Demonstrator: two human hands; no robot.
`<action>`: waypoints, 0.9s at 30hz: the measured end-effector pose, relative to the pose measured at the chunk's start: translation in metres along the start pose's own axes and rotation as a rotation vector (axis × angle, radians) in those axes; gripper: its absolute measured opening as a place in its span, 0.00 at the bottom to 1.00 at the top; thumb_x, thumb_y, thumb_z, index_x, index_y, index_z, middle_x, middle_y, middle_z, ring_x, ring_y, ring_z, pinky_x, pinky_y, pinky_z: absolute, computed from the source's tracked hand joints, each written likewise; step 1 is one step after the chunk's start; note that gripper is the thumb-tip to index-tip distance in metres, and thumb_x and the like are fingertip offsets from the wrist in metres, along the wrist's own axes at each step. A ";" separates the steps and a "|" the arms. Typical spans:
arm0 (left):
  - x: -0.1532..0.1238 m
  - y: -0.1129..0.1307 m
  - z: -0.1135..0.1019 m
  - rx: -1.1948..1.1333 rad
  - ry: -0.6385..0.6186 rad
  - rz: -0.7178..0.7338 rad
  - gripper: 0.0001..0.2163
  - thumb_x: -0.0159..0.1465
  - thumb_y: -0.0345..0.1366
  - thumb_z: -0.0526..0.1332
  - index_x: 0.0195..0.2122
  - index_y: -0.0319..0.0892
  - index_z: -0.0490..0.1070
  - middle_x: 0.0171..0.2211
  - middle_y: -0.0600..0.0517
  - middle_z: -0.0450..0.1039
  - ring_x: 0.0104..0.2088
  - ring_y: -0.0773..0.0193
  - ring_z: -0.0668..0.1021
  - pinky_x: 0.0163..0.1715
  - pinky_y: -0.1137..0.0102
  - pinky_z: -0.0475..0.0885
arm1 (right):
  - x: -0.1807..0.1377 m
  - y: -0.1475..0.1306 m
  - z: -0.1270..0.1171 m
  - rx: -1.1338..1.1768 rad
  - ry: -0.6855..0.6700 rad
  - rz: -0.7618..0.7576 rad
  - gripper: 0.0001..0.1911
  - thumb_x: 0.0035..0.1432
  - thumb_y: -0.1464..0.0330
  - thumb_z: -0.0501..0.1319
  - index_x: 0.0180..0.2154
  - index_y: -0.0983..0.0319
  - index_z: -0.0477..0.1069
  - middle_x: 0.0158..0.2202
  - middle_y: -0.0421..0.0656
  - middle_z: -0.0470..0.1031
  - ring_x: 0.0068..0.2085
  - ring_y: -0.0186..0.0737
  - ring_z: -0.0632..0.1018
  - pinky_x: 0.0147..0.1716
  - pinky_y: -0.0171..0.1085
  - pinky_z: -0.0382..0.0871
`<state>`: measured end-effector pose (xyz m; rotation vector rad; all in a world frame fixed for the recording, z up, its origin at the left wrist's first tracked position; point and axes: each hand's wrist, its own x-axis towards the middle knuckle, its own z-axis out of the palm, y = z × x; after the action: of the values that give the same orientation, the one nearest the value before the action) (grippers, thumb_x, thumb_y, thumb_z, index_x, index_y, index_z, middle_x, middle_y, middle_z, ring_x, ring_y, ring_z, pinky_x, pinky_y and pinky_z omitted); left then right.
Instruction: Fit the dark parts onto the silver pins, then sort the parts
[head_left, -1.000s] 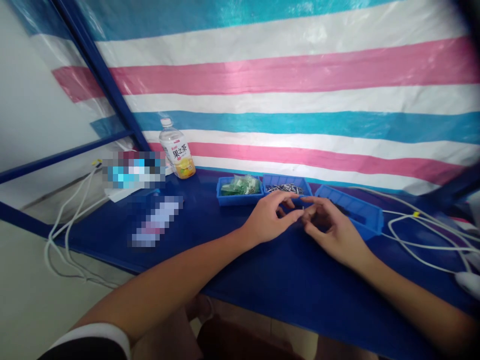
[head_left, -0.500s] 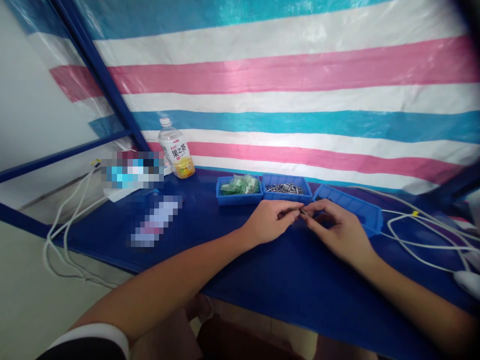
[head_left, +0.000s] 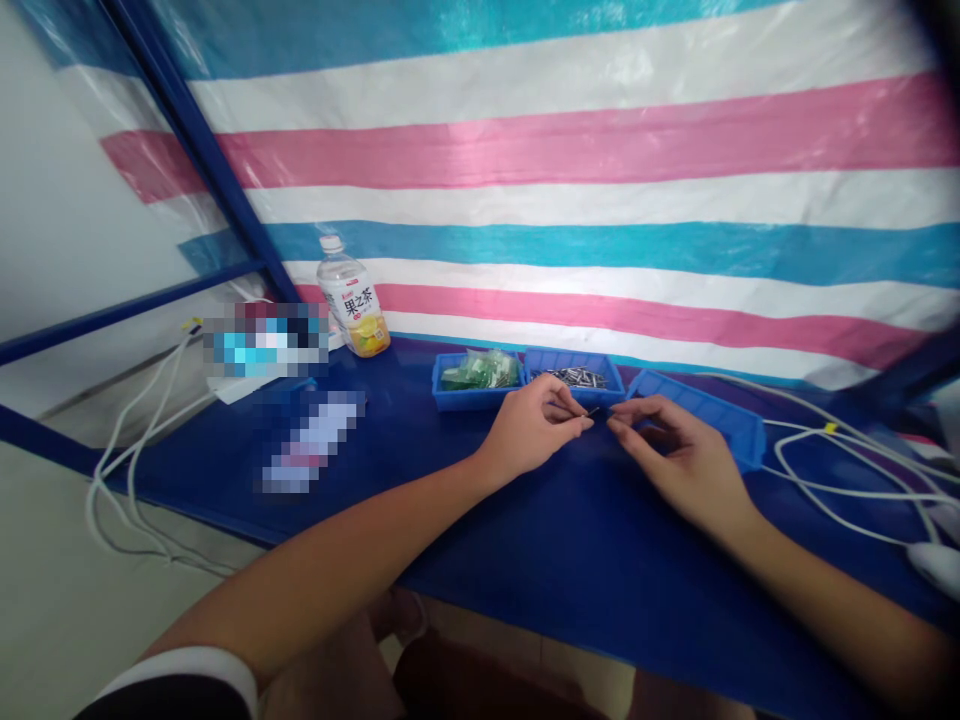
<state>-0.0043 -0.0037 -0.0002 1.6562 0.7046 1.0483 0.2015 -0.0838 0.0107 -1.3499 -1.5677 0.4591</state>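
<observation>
My left hand (head_left: 536, 425) is closed in a pinch on a thin metal pin (head_left: 592, 411), whose tip pokes out past the fingertips toward the right. A small gap away, my right hand (head_left: 679, 450) has its thumb and forefinger close together; whatever lies between them is too small to make out. Behind my left hand stands a blue bin of loose metal pins (head_left: 581, 377). Left of it, another blue bin (head_left: 480, 400) holds green pieces in clear plastic. A third blue bin (head_left: 712, 410) is partly covered by my right hand, which hides most of its contents.
A drink bottle (head_left: 356, 305) stands at the back left of the blue table (head_left: 525, 560). Blurred-out items lie left of and in front of it. White cables (head_left: 847, 490) loop at the right, and more hang at the left edge. A striped sheet (head_left: 562, 150) closes off the back.
My hands have come apart: the left moved slightly left and up with the pin, leaving a gap to the right fingertips. The right hand has barely shifted.
</observation>
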 end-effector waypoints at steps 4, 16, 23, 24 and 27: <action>0.001 0.001 -0.002 0.055 -0.015 0.016 0.14 0.61 0.33 0.76 0.40 0.40 0.72 0.41 0.46 0.85 0.38 0.63 0.85 0.42 0.63 0.82 | 0.001 -0.001 -0.001 -0.016 0.037 -0.029 0.11 0.67 0.55 0.68 0.46 0.53 0.78 0.48 0.48 0.82 0.44 0.51 0.82 0.39 0.47 0.79; -0.002 0.002 0.004 -0.111 -0.123 0.024 0.11 0.61 0.25 0.73 0.42 0.38 0.75 0.42 0.45 0.85 0.41 0.63 0.87 0.49 0.61 0.83 | 0.001 0.008 0.003 -0.085 -0.217 0.011 0.05 0.64 0.61 0.67 0.40 0.54 0.76 0.40 0.43 0.83 0.36 0.46 0.82 0.35 0.44 0.75; -0.004 0.010 0.001 0.022 -0.092 0.040 0.13 0.66 0.32 0.72 0.51 0.39 0.77 0.42 0.43 0.85 0.38 0.62 0.86 0.43 0.65 0.83 | 0.001 0.006 0.000 0.007 -0.155 -0.020 0.19 0.66 0.65 0.65 0.57 0.52 0.71 0.37 0.42 0.77 0.36 0.45 0.80 0.38 0.44 0.77; -0.004 0.011 0.000 0.053 -0.110 0.028 0.12 0.68 0.35 0.70 0.52 0.39 0.77 0.39 0.45 0.85 0.34 0.63 0.86 0.39 0.66 0.82 | 0.002 0.006 -0.001 -0.005 -0.135 -0.022 0.19 0.67 0.65 0.64 0.58 0.52 0.72 0.38 0.43 0.78 0.36 0.45 0.80 0.37 0.44 0.78; -0.006 0.013 0.000 0.092 -0.201 -0.036 0.15 0.73 0.39 0.64 0.57 0.38 0.77 0.35 0.46 0.85 0.27 0.66 0.84 0.33 0.69 0.81 | 0.001 0.008 -0.004 -0.068 -0.063 -0.007 0.11 0.68 0.61 0.65 0.51 0.53 0.76 0.40 0.45 0.81 0.36 0.47 0.83 0.32 0.42 0.77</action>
<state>-0.0076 -0.0127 0.0102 1.7930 0.6551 0.8201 0.2090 -0.0812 0.0069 -1.3927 -1.6523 0.4506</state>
